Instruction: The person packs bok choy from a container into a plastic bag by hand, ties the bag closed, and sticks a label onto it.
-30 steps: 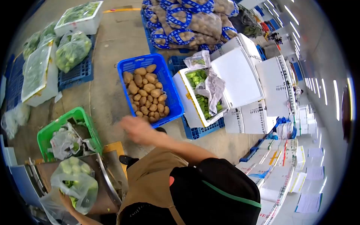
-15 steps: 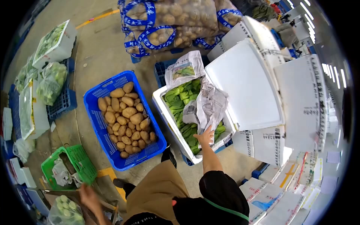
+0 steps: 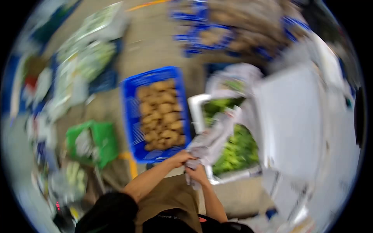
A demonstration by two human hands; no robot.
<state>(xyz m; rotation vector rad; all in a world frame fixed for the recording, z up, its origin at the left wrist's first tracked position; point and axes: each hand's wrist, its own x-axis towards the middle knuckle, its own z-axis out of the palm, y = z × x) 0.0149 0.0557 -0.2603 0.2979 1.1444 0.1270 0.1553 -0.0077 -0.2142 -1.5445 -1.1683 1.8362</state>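
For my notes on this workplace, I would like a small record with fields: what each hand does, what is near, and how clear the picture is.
Left hand: grips the paper
Right hand: grips the same paper
Paper: gathered at the hands, stretching over the white box
White box: open, leafy greens inside
Blue crate: holds potatoes, left of the box
Green crate: farther left
Picture: blurred by motion; fingers unclear

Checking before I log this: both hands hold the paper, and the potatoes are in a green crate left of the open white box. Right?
Wrong colour: the head view shows the potatoes in a blue crate left of the open white box. Left hand and right hand do hold the paper.
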